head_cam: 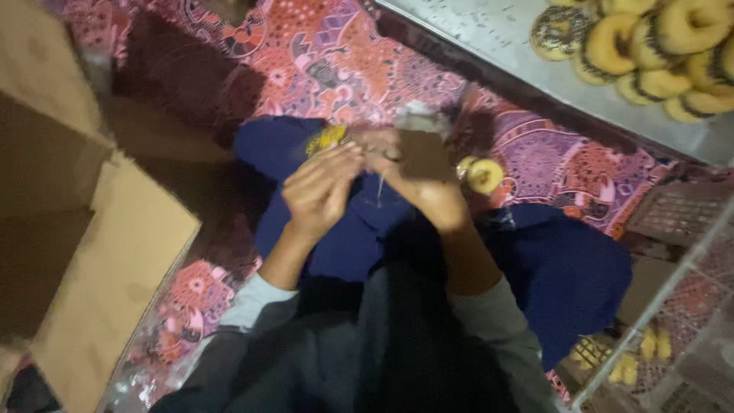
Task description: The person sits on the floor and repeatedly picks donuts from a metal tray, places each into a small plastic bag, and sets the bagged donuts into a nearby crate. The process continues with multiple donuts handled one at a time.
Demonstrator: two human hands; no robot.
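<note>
A patterned red and purple mat [336, 61] covers the floor, with a metal tray [489, 38] along its upper right edge carrying rows of yellow ring doughnuts [657, 53], some with dark topping. An open cardboard box [92, 252] stands at the left edge of the mat. The person sits with dark blue cloth over the knees, both hands raised close together above the lap. The right hand [420, 180] has its fingers closed around a small clear plastic bag [419, 126] with something dark inside, held upright, it seems, so the mouth stays up. The left hand [321, 187] meets it at the top, fingertips pinched narrow on the bag's edge, though blur hides exactly what they grip. A single doughnut [485, 176] lies just beside the right hand, near the knee. A wire rack [673, 291] runs down the lower right corner.
</note>
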